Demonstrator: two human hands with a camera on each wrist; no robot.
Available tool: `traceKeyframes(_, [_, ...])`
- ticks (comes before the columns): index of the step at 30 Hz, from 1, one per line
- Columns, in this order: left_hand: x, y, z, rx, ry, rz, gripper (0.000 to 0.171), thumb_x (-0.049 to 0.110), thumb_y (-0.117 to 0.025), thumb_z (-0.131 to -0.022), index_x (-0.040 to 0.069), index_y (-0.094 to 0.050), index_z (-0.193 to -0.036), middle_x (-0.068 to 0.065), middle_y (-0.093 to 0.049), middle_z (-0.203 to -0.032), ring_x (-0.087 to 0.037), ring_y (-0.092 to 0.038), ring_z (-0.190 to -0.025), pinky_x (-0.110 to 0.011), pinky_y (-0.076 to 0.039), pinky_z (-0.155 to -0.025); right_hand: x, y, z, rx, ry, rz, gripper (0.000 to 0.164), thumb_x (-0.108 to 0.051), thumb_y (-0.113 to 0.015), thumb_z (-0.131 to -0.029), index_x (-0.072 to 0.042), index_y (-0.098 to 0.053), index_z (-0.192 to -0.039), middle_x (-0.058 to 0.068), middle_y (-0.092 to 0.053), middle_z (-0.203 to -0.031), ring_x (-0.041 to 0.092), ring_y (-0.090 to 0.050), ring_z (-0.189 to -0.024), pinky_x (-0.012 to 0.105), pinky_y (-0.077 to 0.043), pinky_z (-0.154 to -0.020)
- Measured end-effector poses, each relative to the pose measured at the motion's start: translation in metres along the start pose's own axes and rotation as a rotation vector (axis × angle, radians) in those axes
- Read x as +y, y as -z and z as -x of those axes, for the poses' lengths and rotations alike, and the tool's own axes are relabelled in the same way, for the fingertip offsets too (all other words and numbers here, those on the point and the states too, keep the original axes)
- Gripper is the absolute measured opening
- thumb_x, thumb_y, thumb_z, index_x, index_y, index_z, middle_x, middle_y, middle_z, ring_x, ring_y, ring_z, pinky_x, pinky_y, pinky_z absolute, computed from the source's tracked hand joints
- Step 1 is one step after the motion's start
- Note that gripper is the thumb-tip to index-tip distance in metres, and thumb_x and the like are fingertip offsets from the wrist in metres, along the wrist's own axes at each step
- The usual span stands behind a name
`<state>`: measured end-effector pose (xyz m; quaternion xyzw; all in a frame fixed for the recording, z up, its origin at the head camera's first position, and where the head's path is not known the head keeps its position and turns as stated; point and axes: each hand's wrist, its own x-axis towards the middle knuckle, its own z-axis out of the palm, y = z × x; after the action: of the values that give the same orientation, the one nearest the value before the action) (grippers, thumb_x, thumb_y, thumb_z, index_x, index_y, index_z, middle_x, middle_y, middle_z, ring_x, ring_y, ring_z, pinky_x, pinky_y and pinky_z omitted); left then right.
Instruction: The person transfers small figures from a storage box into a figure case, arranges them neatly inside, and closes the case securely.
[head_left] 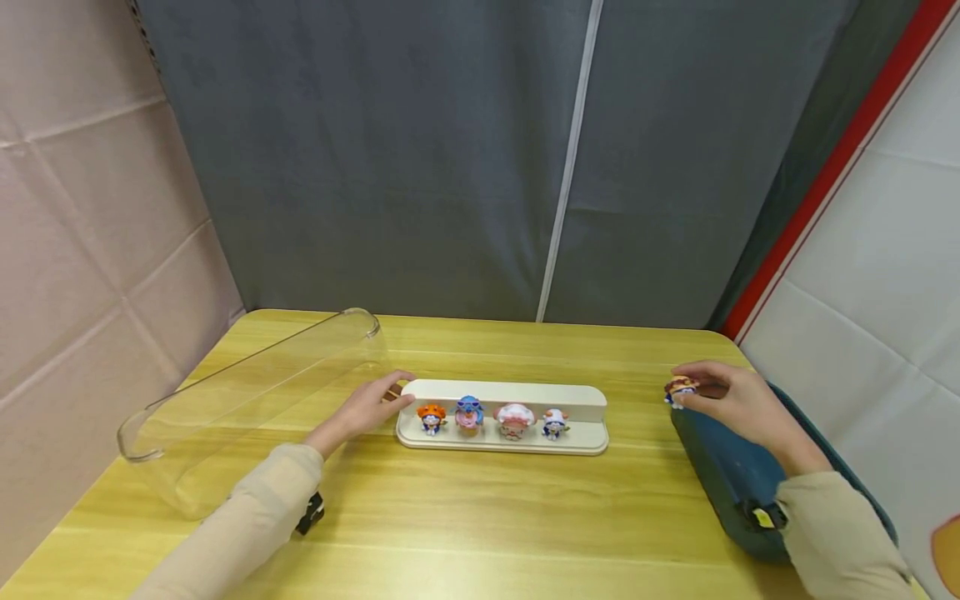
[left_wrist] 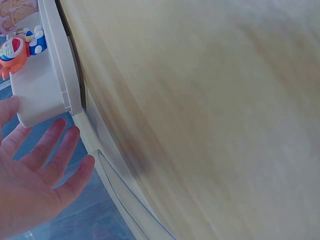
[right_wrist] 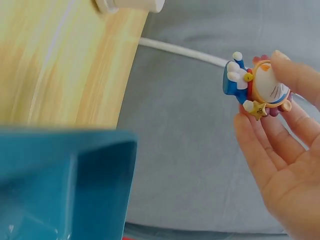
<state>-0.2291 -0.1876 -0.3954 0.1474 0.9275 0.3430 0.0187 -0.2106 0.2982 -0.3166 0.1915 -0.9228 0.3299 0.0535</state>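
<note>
My right hand (head_left: 738, 404) pinches a small toy figurine (right_wrist: 255, 82) between thumb and fingers, above the far end of a blue bin (head_left: 731, 475). The figurine has a blue body, a white whiskered face and a yellow star. On the table stands a white display stand (head_left: 498, 446) bearing several figurines in a row, among them an orange-hatted one (head_left: 431, 419), one with a blue top (head_left: 469, 414) and one with a puffy white hat (head_left: 514, 421). At the stand's left end is my left hand (head_left: 372, 406), its fingers spread and thumb at the stand's edge.
A clear curved plastic cover (head_left: 255, 392) lies on the left of the wooden table (head_left: 465, 517). Grey curtain (head_left: 405, 167) hangs behind the table's far edge. White sheeting (head_left: 885, 250) borders the right side, and pale sheeting (head_left: 82, 225) the left.
</note>
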Motion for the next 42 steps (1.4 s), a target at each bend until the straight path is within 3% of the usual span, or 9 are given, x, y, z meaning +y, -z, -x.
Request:
traceKeyframes(6, [0.0, 0.0, 0.0, 0.0, 0.001, -0.001, 0.037, 0.024, -0.053, -0.09, 0.008, -0.047, -0.123, -0.011, -0.058, -0.1, -0.026, -0.054, -0.092, -0.04, -0.045, -0.078, -0.006, -0.012, -0.005, -0.019, -0.018, -0.017, 0.045, -0.029, -0.064, -0.081, -0.001, -0.055, -0.114, 0.013, -0.058, -0.1, 0.018, -0.059, -0.084, 0.021, -0.049, -0.067])
traceKeyframes(13, [0.0, 0.0, -0.001, -0.004, 0.005, 0.0, 0.037, 0.024, -0.052, -0.09, 0.008, -0.047, -0.123, -0.012, -0.057, -0.101, -0.026, -0.054, -0.093, -0.041, -0.045, -0.079, -0.008, -0.028, -0.009, -0.037, 0.001, -0.047, 0.04, -0.026, -0.065, -0.081, -0.003, -0.056, -0.112, 0.011, -0.058, -0.1, 0.024, -0.057, -0.088, 0.026, -0.05, -0.069])
traceKeyframes(21, [-0.001, 0.0, -0.001, -0.008, 0.008, 0.005, 0.038, 0.025, -0.052, -0.09, 0.008, -0.047, -0.123, -0.012, -0.057, -0.101, -0.026, -0.054, -0.093, -0.04, -0.045, -0.079, -0.006, -0.05, -0.015, -0.046, 0.009, -0.121, 0.038, -0.021, -0.066, -0.08, 0.0, -0.057, -0.11, 0.009, -0.058, -0.1, 0.023, -0.053, -0.092, 0.035, -0.047, -0.078])
traceKeyframes(31, [-0.002, 0.0, -0.002, -0.008, 0.004, 0.005, 0.037, 0.025, -0.053, -0.09, 0.008, -0.048, -0.123, -0.011, -0.058, -0.101, -0.025, -0.054, -0.092, -0.04, -0.045, -0.079, -0.005, -0.077, -0.022, -0.076, 0.028, -0.196, 0.033, -0.016, -0.069, -0.077, 0.0, -0.059, -0.105, 0.007, -0.059, -0.096, 0.023, -0.054, -0.089, 0.039, -0.046, -0.079])
traceKeyframes(37, [-0.003, 0.0, -0.002, -0.013, 0.007, 0.006, 0.038, 0.026, -0.052, -0.09, 0.009, -0.047, -0.123, -0.011, -0.057, -0.102, -0.026, -0.054, -0.093, -0.04, -0.045, -0.079, -0.005, -0.093, -0.025, -0.095, 0.052, -0.19, 0.03, -0.014, -0.07, -0.076, -0.002, -0.06, -0.102, 0.005, -0.06, -0.092, 0.022, -0.055, -0.087, 0.042, -0.046, -0.078])
traceKeyframes(42, [-0.003, 0.0, -0.002, -0.014, 0.008, 0.011, 0.038, 0.026, -0.052, -0.09, 0.009, -0.047, -0.124, -0.011, -0.057, -0.102, -0.026, -0.054, -0.094, -0.04, -0.045, -0.08, -0.005, -0.103, -0.027, -0.087, 0.057, -0.143, 0.029, -0.013, -0.071, -0.074, -0.005, -0.061, -0.099, 0.003, -0.06, -0.09, 0.019, -0.056, -0.085, 0.036, -0.048, -0.075])
